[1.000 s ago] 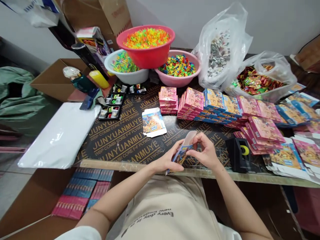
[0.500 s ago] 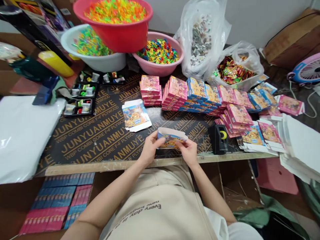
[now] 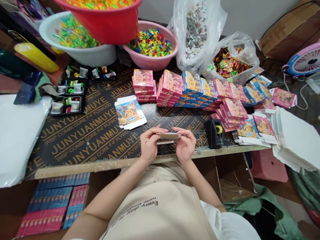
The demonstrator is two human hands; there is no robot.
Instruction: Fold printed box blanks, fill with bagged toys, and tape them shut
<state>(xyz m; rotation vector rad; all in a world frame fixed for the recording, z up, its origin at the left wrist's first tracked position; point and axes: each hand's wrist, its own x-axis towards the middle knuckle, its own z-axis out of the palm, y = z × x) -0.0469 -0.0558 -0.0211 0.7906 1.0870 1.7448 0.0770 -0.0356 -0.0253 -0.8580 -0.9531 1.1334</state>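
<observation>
Between my two hands, near the table's front edge, is a small cardboard box [image 3: 168, 135], seen nearly edge-on with its opening toward me and a pale flap below. My left hand [image 3: 149, 144] grips its left end, thumb in front and fingers behind. At the right end, my right hand [image 3: 185, 144] holds it in the same way. Just beyond my left hand lies a stack of flat blue printed cartons [image 3: 130, 112] with white flaps. A black tape dispenser [image 3: 213, 134] with a yellow core stands to the right of my right hand.
Pink boxes [image 3: 170, 83] and blue boxes [image 3: 192, 83] are stacked across the table. Behind them stand a red basin [image 3: 107, 25], a pink basin [image 3: 152, 61] and a plastic bag [image 3: 180, 40]. Black trays [image 3: 67, 106] lie left. White sheets [image 3: 297, 140] lie right.
The box has been tipped from showing its printed face to nearly edge-on. Both hands have turned with it, fingers now along its far side. The view has shifted slightly.
</observation>
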